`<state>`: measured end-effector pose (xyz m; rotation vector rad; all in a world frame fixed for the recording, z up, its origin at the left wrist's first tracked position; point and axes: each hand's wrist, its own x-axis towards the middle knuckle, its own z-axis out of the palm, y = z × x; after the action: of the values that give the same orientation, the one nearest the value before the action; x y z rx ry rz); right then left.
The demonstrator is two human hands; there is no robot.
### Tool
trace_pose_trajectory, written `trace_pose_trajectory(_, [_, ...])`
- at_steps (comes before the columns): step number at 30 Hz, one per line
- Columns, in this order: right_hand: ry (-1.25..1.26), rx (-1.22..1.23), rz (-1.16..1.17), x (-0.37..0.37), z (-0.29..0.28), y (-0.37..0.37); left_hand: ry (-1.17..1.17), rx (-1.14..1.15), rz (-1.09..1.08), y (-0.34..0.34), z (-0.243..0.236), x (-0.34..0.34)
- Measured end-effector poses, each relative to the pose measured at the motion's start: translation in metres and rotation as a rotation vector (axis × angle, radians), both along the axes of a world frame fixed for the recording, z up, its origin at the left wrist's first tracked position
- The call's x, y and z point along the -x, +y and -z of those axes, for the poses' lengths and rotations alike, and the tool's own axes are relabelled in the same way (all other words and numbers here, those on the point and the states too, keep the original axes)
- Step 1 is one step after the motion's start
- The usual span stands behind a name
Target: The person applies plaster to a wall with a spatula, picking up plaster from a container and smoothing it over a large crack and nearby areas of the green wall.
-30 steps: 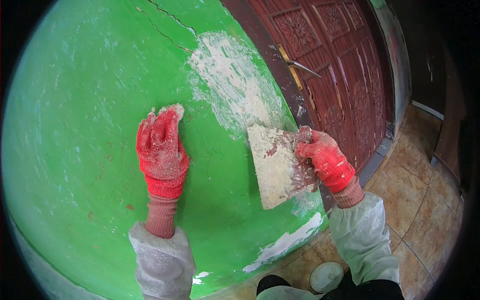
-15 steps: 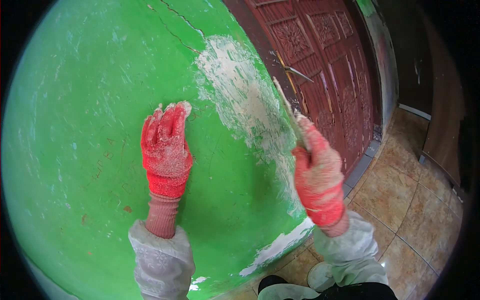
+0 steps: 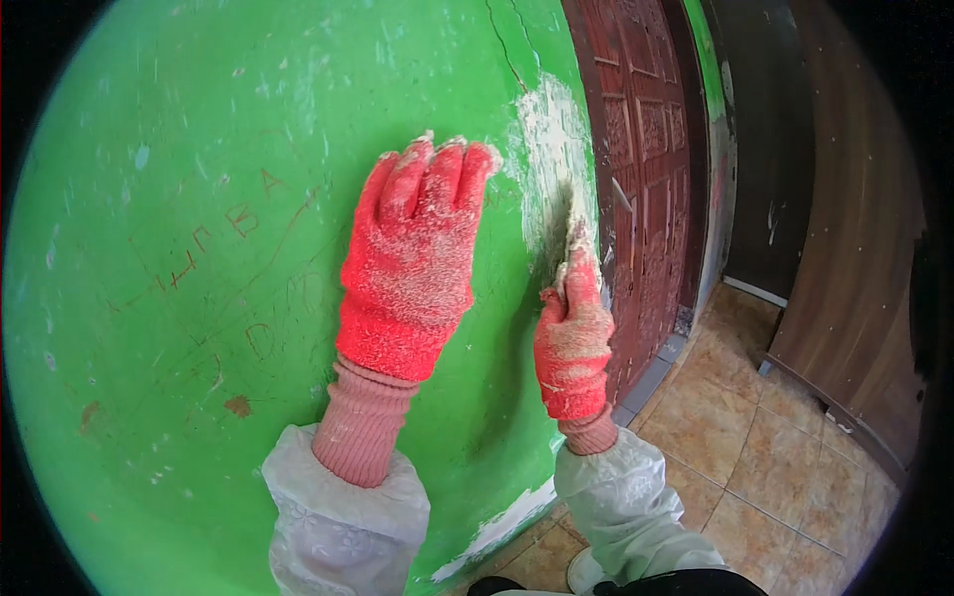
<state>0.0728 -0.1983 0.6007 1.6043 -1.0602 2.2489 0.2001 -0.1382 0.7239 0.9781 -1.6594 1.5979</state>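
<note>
My left hand (image 3: 412,243), in a red glove caked with pale dust, lies against the green wall (image 3: 199,328). Its fingers are stretched upward, the tips crusted with pale filler. Farther right, my right hand (image 3: 576,348) wears a matching glove. Its fingers are closed around a putty knife (image 3: 575,223) smeared with filler and seen nearly edge-on, so the blade's width and most of the handle are hidden. The blade points up along the whitish filler patch (image 3: 553,134), which runs beside the door frame. Whether the blade touches the wall, I cannot tell.
A carved dark-red door (image 3: 646,199) with a lever handle (image 3: 621,194) stands right of the patch. Cracks run up the wall above it. Brown floor tiles (image 3: 785,467) spread below, and a dark wooden panel (image 3: 855,228) rises at the far right. White patching (image 3: 502,521) marks the wall's foot.
The view has shifted, bringing my hands larger or nearer the door's edge. My right hand has swung the putty knife inward over the patch; my left hand appears higher and farther right.
</note>
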Motion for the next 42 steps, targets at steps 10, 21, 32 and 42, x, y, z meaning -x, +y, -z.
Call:
trace_pose_trajectory(10, [0.227, -0.105, 0.036, 0.000, 0.011, -0.019, -0.020, 0.024, -0.007, -0.005, -0.002, -0.004])
trace_pose_trajectory(21, [0.747, -0.299, 0.462, 0.027, 0.013, -0.020, -0.017, -0.032, -0.042, -0.003, -0.004, -0.002])
trace_pose_trajectory(32, [0.484, -0.117, 0.145, 0.062, 0.004, 0.009, -0.078, -0.022, -0.141, 0.001, -0.001, 0.000])
trace_pose_trajectory(42, [1.010, -0.302, 0.305, 0.068, 0.011, -0.020, -0.098, -0.080, -0.174, 0.001, 0.001, 0.007])
